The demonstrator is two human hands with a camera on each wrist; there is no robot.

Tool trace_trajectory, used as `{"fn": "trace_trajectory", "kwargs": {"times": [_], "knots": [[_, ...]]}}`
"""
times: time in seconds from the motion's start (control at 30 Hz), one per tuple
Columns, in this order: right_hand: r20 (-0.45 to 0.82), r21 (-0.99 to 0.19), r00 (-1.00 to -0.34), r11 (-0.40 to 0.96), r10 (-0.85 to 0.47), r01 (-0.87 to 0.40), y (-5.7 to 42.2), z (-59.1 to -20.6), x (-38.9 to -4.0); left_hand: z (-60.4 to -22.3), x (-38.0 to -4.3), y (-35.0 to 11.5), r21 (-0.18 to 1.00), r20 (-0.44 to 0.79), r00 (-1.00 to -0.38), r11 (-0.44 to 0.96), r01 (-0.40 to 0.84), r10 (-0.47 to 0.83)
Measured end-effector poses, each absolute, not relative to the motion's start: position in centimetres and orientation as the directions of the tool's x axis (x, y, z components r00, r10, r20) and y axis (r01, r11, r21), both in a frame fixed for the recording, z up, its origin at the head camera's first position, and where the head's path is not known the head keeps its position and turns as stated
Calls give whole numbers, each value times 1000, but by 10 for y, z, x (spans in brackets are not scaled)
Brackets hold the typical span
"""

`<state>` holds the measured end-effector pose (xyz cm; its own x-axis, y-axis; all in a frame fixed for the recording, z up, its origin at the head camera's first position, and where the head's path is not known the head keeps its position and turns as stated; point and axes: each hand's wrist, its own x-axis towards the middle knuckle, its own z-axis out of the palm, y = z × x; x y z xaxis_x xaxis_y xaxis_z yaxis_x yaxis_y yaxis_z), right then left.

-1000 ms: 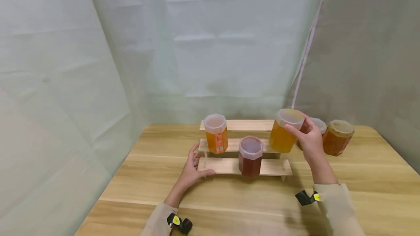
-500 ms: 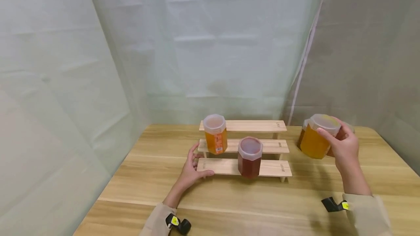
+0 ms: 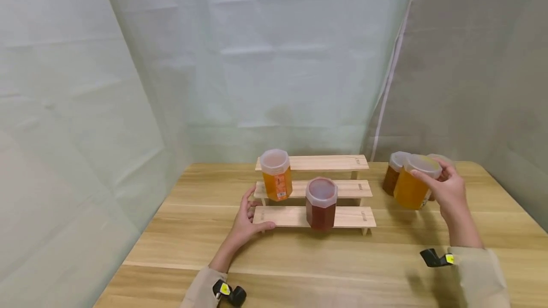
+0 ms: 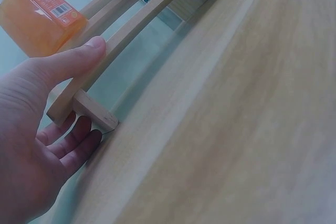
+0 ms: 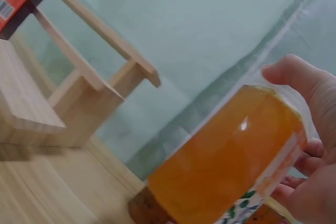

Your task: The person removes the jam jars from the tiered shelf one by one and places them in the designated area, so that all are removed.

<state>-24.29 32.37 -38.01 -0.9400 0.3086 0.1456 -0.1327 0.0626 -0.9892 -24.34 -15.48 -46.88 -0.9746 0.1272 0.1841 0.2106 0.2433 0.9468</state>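
In the head view a three-tier wooden stand (image 3: 287,216) stands on the table. My left hand (image 3: 245,225) grips the left end of its lowest plank, thumb on top and fingers curled around the end beside a leg (image 4: 94,111). On the middle tier, at the left, is an orange jar (image 3: 277,184) with a frosted lid. A dark red jar (image 3: 322,214) stands on the lowest tier, right of centre. To the right of the stand, my right hand (image 3: 449,191) holds a yellow-orange jar (image 5: 231,156) around its lid, slightly tilted, overlapping two darker jars behind it.
One brown jar (image 3: 390,179) stands just left of the held jar; another jar's lid (image 3: 443,159) shows behind my right hand. The wood-grain table (image 3: 334,270) ends at pale fabric walls (image 3: 291,70) at the back and left.
My right hand has carried the yellow-orange jar from over the stand's right end to the right, then slightly down by the other jars. The left hand keeps its grip.
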Motion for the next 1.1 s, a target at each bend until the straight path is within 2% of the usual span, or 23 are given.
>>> {"fn": "trace_trajectory", "kwargs": {"times": [0.37, 0.5, 0.6, 0.8, 0.97, 1.1], "knots": [[191, -960, -959, 243, 212, -137, 340, -387, -246, -468, -246, -156, 934, 233, -961, 242, 264, 148], [191, -966, -965, 208, 178, -152, 343, -390, -248, -470, -246, -155, 918, 277, -948, 249, 310, 158], [182, -970, -971, 189, 158, -151, 345, -395, -248, -473, -245, -155, 925, 260, -953, 244, 291, 154], [164, -957, -979, 261, 125, -127, 349, -405, -250, -473, -244, -155, 952, 186, -974, 221, 211, 127], [127, -971, -989, 215, 81, -107, 352, -413, -253, -472, -243, -155, 950, 194, -972, 224, 219, 130], [110, -967, -994, 232, 26, -101, 354, -415, -255, -471, -245, -155, 947, 204, -970, 224, 229, 130]]}}
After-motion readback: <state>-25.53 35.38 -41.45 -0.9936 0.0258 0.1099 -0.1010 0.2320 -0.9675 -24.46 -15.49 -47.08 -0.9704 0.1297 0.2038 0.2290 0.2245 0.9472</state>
